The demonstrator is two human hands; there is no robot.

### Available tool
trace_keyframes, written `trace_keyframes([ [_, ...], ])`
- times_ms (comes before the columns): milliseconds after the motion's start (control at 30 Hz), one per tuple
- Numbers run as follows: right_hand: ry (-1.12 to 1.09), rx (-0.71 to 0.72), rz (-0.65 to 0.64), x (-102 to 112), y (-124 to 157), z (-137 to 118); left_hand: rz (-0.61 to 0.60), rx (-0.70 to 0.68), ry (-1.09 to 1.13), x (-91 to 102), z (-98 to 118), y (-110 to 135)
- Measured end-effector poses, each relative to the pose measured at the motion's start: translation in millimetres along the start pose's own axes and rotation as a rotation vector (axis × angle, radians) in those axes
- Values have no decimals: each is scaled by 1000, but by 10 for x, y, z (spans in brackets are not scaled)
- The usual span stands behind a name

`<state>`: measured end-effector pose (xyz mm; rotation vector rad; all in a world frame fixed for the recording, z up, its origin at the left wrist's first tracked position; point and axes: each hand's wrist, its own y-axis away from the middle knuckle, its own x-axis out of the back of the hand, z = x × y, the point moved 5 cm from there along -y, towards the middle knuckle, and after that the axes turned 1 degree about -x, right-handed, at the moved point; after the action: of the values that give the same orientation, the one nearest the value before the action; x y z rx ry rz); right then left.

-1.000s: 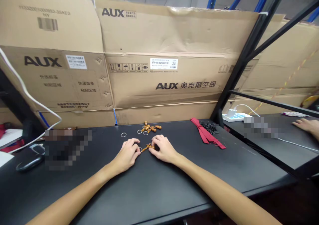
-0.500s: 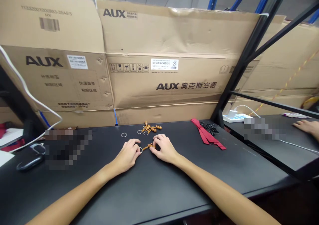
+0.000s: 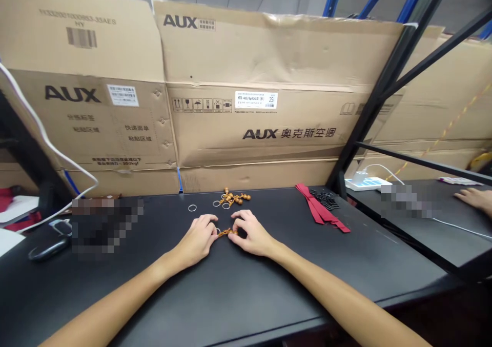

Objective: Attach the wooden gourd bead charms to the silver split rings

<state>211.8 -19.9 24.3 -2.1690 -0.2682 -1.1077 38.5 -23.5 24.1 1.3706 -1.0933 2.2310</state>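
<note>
Between my hands, just above or on the black table, stretches a brown beaded keychain (image 3: 224, 233) with a cord and a metal ring. My left hand (image 3: 200, 237) pinches its ring end; most of the ring is hidden by the fingers. At the other end, my right hand (image 3: 249, 234) has thumb and fingers closed around the beads. Behind my hands lies a small pile of similar beaded keychains (image 3: 234, 198) with metal rings. A single loose metal ring (image 3: 192, 208) rests to the left of that pile.
Red fabric strips (image 3: 321, 208) and a heap of black clasps (image 3: 325, 199) lie to the right. A black computer mouse (image 3: 49, 247) sits at the left. Cardboard sheets (image 3: 253, 147) wall the back. Another person's hand (image 3: 474, 198) rests on the neighbouring table, beyond a black rack post (image 3: 369, 106).
My right thumb and fingers have shifted slightly on the beads, and the keychain has turned to lie more level. The left hand keeps its pinch. The view has moved a little.
</note>
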Motion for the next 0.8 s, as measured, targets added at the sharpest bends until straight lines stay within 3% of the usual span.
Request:
trace_keyframes([
  [167,86,-108,57,16,-28,205,-33,-19,-14,-3,22,-12],
  [433,49,-1,58,91,-3,27,21,-23,-18,59,57,7],
  [567,66,93,-10,47,17,-40,24,-18,-55,53,49,10],
  [800,209,-101,27,-34,-11,188,52,150,-221,-47,-146,54],
])
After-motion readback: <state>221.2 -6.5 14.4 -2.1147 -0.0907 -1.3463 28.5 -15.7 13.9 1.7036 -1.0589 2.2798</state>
